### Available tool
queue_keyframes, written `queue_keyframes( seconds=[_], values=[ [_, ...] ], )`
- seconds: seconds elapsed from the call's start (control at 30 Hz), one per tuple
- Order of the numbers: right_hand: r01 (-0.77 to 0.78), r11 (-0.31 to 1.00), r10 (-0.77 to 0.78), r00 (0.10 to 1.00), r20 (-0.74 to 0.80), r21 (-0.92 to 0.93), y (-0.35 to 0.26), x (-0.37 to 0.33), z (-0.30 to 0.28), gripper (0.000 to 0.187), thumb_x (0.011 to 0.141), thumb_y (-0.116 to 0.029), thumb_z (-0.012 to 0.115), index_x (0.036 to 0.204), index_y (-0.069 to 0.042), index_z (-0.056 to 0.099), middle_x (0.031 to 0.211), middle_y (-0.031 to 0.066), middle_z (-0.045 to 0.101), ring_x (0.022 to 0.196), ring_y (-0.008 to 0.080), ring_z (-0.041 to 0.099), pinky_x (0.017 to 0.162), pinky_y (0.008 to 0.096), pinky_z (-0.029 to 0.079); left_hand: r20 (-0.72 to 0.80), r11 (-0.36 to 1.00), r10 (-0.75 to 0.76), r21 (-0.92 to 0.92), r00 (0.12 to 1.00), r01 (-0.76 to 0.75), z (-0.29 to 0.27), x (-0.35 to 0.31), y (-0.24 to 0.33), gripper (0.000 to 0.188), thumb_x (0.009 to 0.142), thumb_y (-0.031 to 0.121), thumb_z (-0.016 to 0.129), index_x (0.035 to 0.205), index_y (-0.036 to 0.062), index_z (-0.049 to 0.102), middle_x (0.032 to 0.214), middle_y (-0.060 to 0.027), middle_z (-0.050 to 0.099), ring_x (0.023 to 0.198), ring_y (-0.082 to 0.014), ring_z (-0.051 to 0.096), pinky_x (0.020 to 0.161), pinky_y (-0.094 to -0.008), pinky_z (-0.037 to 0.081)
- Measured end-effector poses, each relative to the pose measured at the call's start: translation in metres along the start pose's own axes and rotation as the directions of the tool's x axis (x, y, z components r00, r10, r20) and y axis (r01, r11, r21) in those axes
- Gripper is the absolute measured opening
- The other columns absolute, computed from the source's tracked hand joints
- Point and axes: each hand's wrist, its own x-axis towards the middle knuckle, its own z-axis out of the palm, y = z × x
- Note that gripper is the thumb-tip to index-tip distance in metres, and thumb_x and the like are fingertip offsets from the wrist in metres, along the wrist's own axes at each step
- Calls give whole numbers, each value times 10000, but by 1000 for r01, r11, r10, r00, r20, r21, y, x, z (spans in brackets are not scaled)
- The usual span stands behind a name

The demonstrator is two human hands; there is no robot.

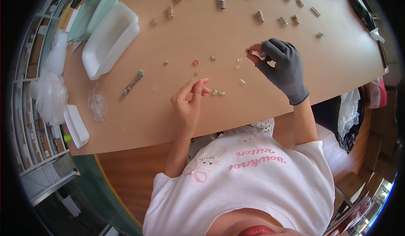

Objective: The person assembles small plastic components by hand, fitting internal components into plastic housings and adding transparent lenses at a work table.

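Beads (218,92) lie scattered on the wooden table (177,113), a small pair just at three o'clock of the bare left hand (190,99), whose thumb and forefinger are pressed together above the tabletop. At one o'clock from it, the grey-gloved right hand (282,67) pinches a small ring-shaped piece (249,50) at its fingertips
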Motion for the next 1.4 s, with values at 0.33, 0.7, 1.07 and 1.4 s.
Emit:
queue_keyframes(
  seconds=[0.33,0.7,1.07,1.4],
  values=[
    [-37,992,31,998,-57,-117,26,-21,-12,119,800,-197,748,859,-141,661,761,3,642,667,215,635,576,334,490,-66,988,93,133,993,-83,1,0,-9,234,1015,124,571,1001,-54,721,696,-53,677,662,-86,621,666,-236,506],
    [-115,977,105,992,-66,-181,65,-63,-30,109,813,-182,730,850,-132,640,765,7,641,688,205,645,594,342,502,-107,986,118,128,987,-104,5,0,-15,196,1005,62,566,1137,-35,675,807,-55,675,727,-91,603,656,-230,496],
    [142,936,-116,988,97,-322,118,-7,-8,188,841,-211,697,989,-152,598,877,8,645,757,217,652,607,354,519,-95,991,67,126,993,-55,4,2,-12,197,1018,98,562,1119,-20,682,794,-43,676,712,-82,587,662,-231,496],
    [65,945,-53,998,46,-320,114,0,-4,221,857,-224,698,1052,-138,642,873,18,657,773,228,665,643,366,524,-64,974,120,200,991,-105,4,0,-13,155,973,67,629,1090,-2,702,801,-45,690,738,-98,633,652,-237,527]
  ],
)
